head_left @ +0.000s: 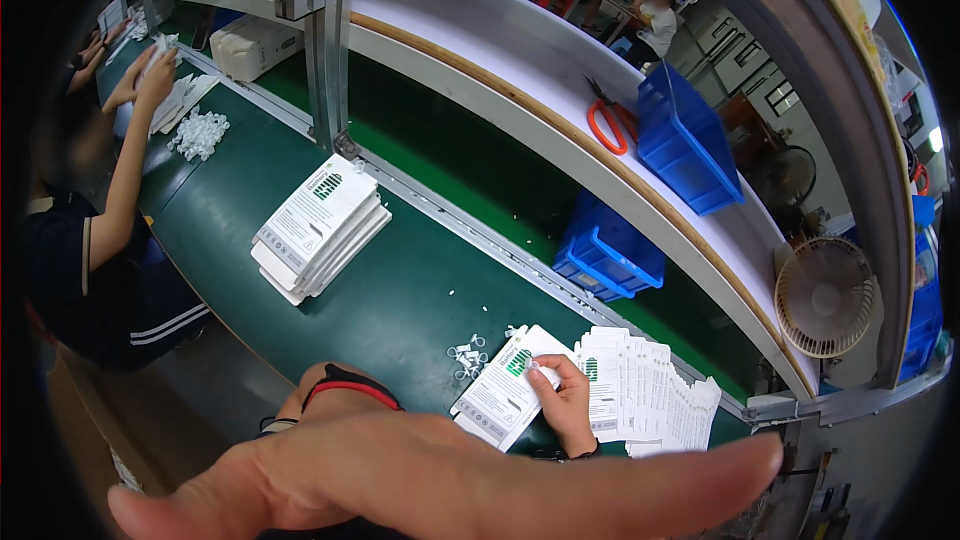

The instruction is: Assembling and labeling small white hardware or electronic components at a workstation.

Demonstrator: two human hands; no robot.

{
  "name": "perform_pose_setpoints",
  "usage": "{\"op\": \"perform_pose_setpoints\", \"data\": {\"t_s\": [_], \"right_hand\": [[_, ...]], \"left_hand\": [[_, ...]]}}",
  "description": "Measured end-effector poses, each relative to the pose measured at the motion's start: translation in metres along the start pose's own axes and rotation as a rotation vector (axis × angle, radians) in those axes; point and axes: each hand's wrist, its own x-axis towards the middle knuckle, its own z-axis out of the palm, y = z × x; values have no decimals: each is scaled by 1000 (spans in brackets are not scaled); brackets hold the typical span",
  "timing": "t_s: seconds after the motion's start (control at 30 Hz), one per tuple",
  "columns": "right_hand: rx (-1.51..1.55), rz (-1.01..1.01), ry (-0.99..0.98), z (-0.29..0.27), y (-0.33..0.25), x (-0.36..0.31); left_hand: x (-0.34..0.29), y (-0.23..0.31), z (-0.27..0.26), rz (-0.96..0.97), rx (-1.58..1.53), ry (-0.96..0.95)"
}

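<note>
Currently the left hand (440,480) sits very close to the lens, blurred, filling the lower edge. It is spread flat with a finger stretched out to the right, and it holds nothing.

Right hand (567,402): further out, resting on the green worktop (400,290). Its fingertips are pinched together on a small white part (537,366), pressed against the top of a white printed card (503,387). The card lies flat and tilted at the near edge of the worktop, and the heel of the hand overlaps its right side. The two hands are well apart in depth.

Just left of the card is a loose cluster of small white parts (467,355). Touching its right side is a fanned row of white cards (655,392), overlapping one another and running off to the right.

Further up the worktop is a stack of printed cards (320,230), slightly skewed and well apart from the right hand.

Beyond the metal rail a blue bin (610,252) sits low. On the white shelf (480,30) above are another blue bin (690,140) and orange-handled scissors (608,125) just beside it. A small round fan (825,295) stands at the right end.

At far left a co-worker's hand (152,75) handles white cards, with a pile of white parts (198,132) near it.

A rounded skin-toned shape with a red and black band (345,390) shows above the left hand; I cannot tell what it is.
</note>
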Motion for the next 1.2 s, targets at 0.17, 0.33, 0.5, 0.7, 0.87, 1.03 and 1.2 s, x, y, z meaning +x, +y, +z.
{"op": "perform_pose_setpoints", "data": {"t_s": [0.17,0.33,0.5,0.7,0.87,1.03,1.2], "right_hand": [[78,77,-8,6,2,-3],[-20,-31,-31,10,-1,0],[-8,-24,13,-3,1,1],[8,-7,-7,7,2,3],[52,-18,-22,3,-1,0],[52,-13,-18,3,-2,0],[68,-22,-22,5,-4,0]], "left_hand": [[-17,27,32,-140,-74,23],[17,-10,14,-264,-116,101],[2,27,14,-395,-230,157],[3,15,-26,-200,-50,876],[-1,7,-60,-219,-49,1034],[0,7,-58,-229,-72,1047],[0,7,-58,-257,-66,1036]]}}
